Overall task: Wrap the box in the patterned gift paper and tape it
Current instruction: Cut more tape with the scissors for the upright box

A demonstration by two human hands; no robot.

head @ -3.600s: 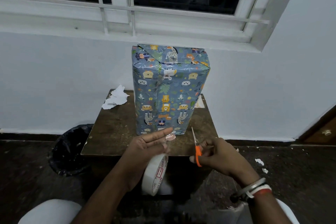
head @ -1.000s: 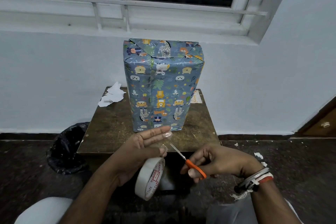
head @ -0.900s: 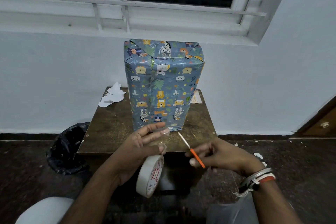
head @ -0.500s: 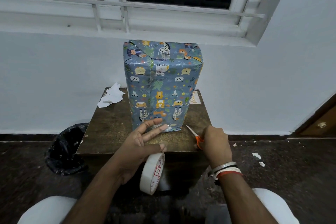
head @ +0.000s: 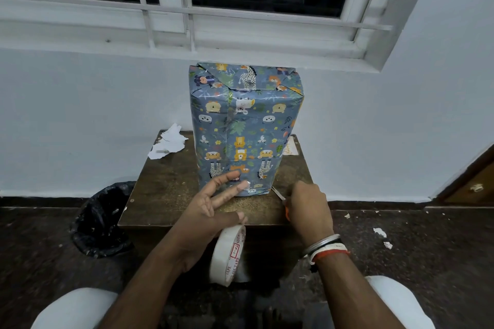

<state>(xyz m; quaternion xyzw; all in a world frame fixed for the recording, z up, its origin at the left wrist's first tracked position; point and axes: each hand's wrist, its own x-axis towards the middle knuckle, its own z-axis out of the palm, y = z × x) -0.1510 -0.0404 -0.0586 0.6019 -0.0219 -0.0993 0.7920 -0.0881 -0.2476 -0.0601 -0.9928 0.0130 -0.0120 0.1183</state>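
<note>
Wrapped box (head: 246, 128) stands upright on the table (head: 165, 189) at 12 o'clock, left hand (head: 205, 211) stretching fingers onto its bottom front, thumb hooking the tape roll (head: 228, 256) at 6, right hand (head: 307, 208) clutching scissors (head: 278, 193) at 4.

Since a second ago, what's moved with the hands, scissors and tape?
The right hand carried the scissors forward and down to the table, right of the box. The left hand reached forward, its fingers bringing the tape strip to the box's lower front. The tape roll still hangs from the left thumb; the box stands unmoved.
</note>
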